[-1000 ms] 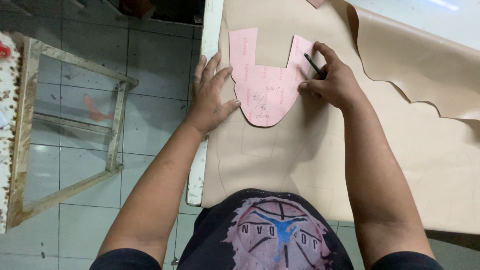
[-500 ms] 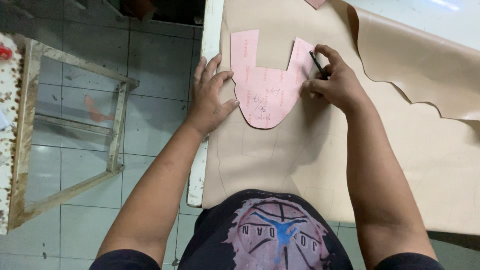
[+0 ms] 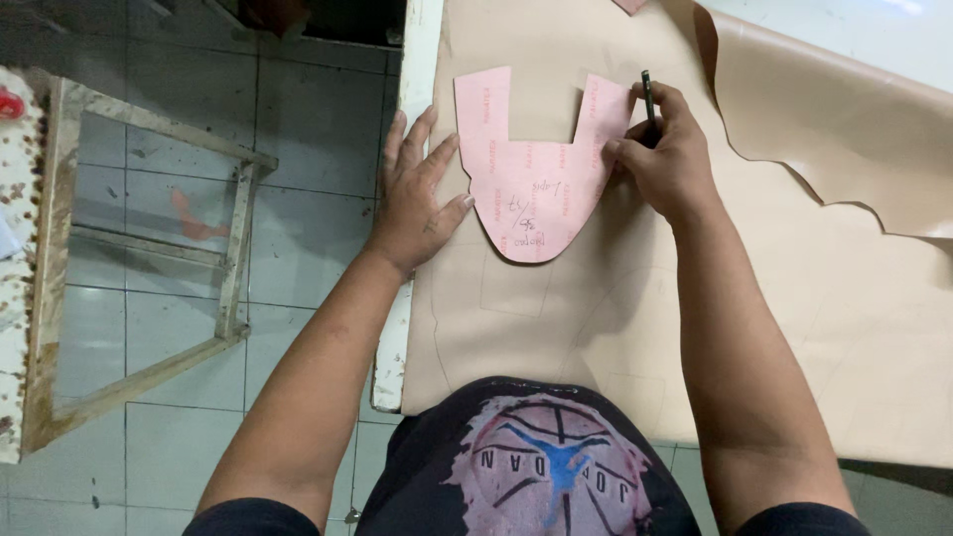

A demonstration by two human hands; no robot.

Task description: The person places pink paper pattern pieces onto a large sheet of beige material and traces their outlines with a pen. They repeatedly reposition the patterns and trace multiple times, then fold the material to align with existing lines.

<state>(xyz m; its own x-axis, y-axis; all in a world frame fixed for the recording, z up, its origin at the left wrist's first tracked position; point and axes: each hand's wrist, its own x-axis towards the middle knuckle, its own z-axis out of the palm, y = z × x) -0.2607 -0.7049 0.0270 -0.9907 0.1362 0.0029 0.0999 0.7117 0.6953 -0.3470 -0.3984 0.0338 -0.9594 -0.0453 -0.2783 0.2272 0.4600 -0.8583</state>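
The pink template (image 3: 536, 174) lies flat on the tan sheet (image 3: 596, 318), near the desk's left edge. The left hand (image 3: 417, 199) rests open and spread beside it, thumb tip touching the template's left rim, fingers flat on the sheet. The right hand (image 3: 665, 159) is closed around a dark pen (image 3: 647, 99), its tip apparently at the template's right prong, though the contact is hard to make out. Faint traced outlines show on the sheet nearer the person. The sheet's wavy edge folds over at the desk's far right. A wooden frame (image 3: 149, 258) stands on the tiled floor (image 3: 308, 119), left of the desk.
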